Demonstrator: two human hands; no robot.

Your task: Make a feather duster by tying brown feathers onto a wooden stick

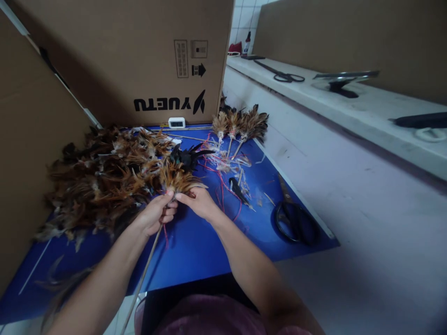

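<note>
My left hand is closed round the top of a thin stick, at the base of a feather duster with brown and black feathers. The stick slants down toward my lap, and a bit of red string hangs below that hand. Against the same feather base, the thumb and fingers of my right hand are pinched together. What exactly lies between those right fingertips is hidden. To the left spreads a big pile of loose brown feathers. Tangled red string lies to the right of the duster.
Black-handled scissors lie at the blue table's right edge. Several feather dusters rest at the back right, near a small white digital display. Cardboard boxes wall the back and left. Another pair of scissors is on the ledge.
</note>
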